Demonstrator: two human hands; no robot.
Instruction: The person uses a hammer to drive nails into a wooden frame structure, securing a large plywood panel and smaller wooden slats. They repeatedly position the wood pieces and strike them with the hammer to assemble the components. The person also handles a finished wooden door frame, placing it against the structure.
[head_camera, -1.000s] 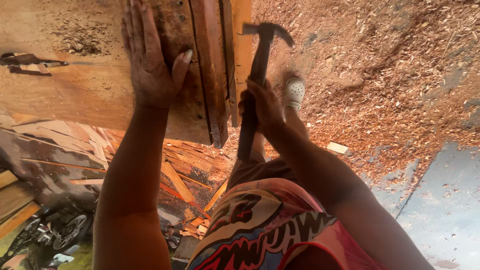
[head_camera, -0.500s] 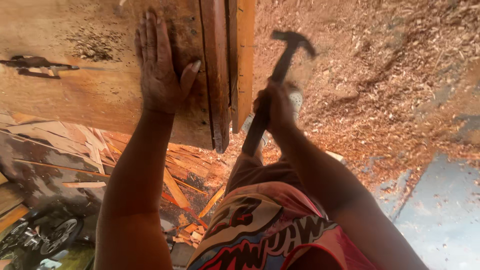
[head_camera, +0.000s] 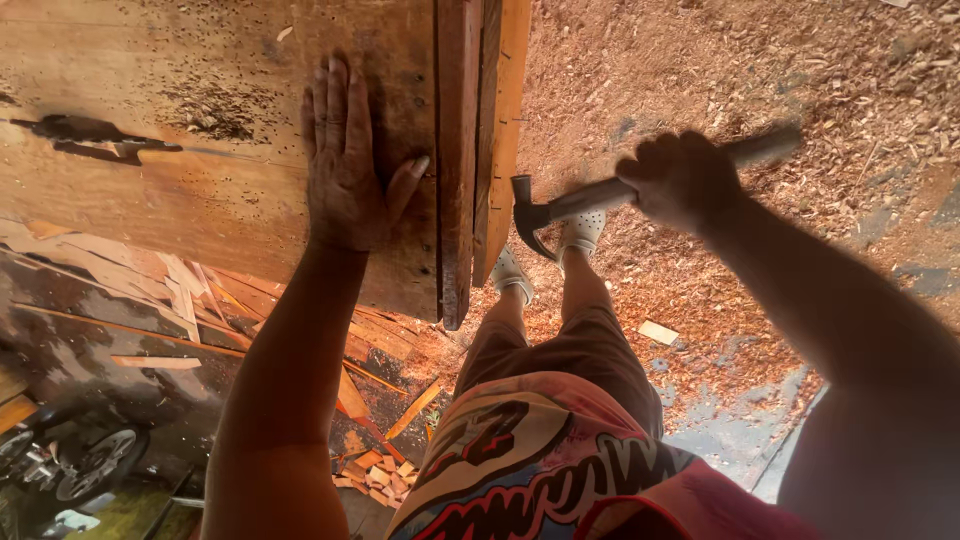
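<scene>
Head view: left hand (head_camera: 345, 165) flat, open on wooden board (head_camera: 200, 120); right hand (head_camera: 680, 175) grips hammer (head_camera: 560, 208) beside stacked planks (head_camera: 480, 130) over sawdust (head_camera: 760, 80).

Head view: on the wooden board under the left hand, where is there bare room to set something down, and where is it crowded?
The wooden board is bare left of the left hand, above the dark crack. Crowded: the right edge, where the thumb lies against the upright slats, and just beyond them, where the right hand swings the hammer. Below the board, wood scraps litter the floor.

Dark claw hammer (head_camera: 560, 208) level beside worn wooden board (head_camera: 200, 150).
</scene>
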